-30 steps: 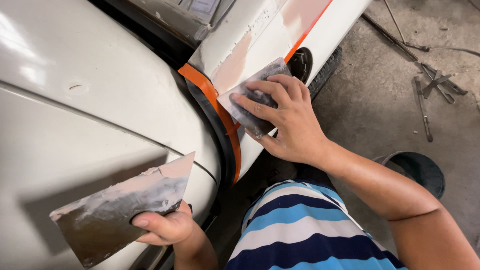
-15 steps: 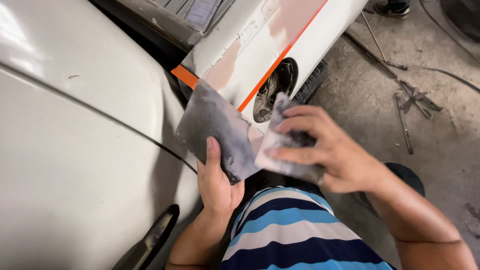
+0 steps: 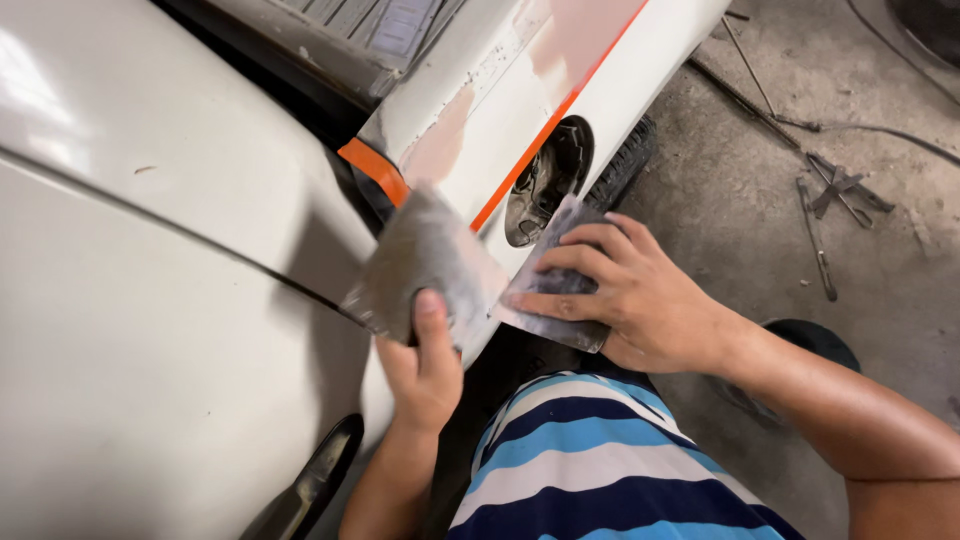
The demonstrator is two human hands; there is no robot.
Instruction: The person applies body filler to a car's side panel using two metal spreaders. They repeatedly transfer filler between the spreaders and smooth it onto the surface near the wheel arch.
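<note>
Fingers (image 3: 590, 262) of the right hand (image 3: 640, 300) pinch a flat filler spreader (image 3: 550, 290) against the grey mixing board (image 3: 425, 265) gripped in the left hand (image 3: 425, 370), apparently loading filler near the white car panel (image 3: 520, 120); next comes an even stroke over its pink patch (image 3: 440, 150).

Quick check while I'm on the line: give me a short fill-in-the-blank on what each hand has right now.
1. The left hand holds a grey filler-smeared ____ against the white car body.
2. The right hand grips a flat grey ____.
3. The stripe along the white panel is ____.
4. The person's shirt is striped blue and ____.

Missing words: board; spreader; orange; white
</note>
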